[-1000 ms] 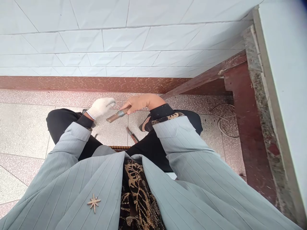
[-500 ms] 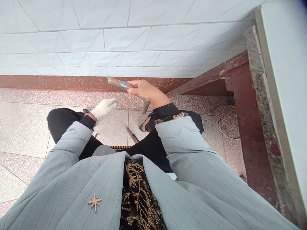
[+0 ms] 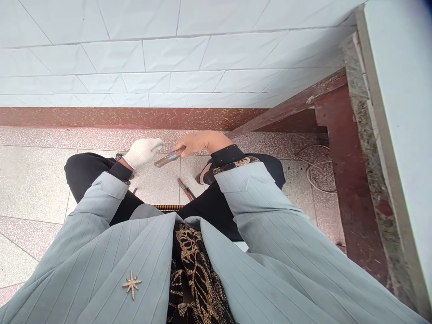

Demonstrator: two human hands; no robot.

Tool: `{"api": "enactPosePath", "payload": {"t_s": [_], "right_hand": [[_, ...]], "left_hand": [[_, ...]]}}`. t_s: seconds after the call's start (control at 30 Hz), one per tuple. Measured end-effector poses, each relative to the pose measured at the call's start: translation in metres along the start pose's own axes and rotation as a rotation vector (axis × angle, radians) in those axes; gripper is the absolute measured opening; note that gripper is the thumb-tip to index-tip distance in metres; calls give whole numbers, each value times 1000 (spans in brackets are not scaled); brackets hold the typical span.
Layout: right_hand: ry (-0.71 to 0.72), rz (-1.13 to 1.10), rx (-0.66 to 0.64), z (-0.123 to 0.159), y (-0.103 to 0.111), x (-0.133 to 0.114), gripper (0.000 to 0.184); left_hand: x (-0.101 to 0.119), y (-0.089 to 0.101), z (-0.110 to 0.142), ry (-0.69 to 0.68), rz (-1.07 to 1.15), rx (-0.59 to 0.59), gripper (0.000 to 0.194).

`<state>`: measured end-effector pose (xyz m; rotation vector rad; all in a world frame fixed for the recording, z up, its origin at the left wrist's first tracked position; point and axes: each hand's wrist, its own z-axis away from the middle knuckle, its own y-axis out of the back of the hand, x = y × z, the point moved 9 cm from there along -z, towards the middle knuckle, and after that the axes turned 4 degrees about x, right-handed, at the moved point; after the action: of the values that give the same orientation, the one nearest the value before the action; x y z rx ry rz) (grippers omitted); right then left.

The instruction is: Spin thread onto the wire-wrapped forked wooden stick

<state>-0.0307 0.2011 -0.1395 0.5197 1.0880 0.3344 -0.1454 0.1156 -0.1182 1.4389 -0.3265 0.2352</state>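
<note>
My right hand (image 3: pixel 194 143) is bare and wrapped round a wooden stick (image 3: pixel 164 160) with a band of wire wound about it. Its free end slants down and to the left; the other end is hidden by my palm. Close by on the left, my left hand (image 3: pixel 143 150) wears a white knitted glove. Its fingers are curled closed beside the stick, apart from it, and what they hold, if anything, is hidden. Below, between my legs, a slim tool with reddish-brown handles (image 3: pixel 186 189) lies on the floor, too small to name.
A white tiled wall (image 3: pixel 175 56) with a red-brown skirting (image 3: pixel 128 118) runs ahead. At right stand a dark red wooden frame (image 3: pixel 353 180) and a rough-edged slab (image 3: pixel 371 135). A pale cable (image 3: pixel 312 173) lies coiled on the speckled tile floor (image 3: pixel 33 180).
My right hand has come down and turned, so the stick's free end swung from pointing up-left to down-left, nearer my gloved hand. The left hand has barely shifted.
</note>
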Motion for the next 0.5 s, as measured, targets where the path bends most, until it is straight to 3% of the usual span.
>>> {"api": "enactPosePath", "payload": {"t_s": [0.03,0.1,0.13,0.2,0.37,0.43,0.5], "right_hand": [[-21,-19,-164,3,-13,0,39],[-32,-44,-306,9,-20,-5,53],[-15,-59,-298,11,-15,-11,57],[45,-111,-174,15,3,-23,58],[124,-404,386,35,62,-36,51],[84,-469,545,39,71,-31,48],[15,-456,625,35,72,-22,47]], "left_hand": [[-3,1,-1,6,28,12,25],[-7,2,-3,8,104,43,24],[-9,1,-4,8,152,56,23],[-13,-1,-5,24,283,81,23],[-2,-6,-1,13,577,54,28],[9,-5,1,-46,599,29,28],[16,-5,2,-82,576,4,28]]}}
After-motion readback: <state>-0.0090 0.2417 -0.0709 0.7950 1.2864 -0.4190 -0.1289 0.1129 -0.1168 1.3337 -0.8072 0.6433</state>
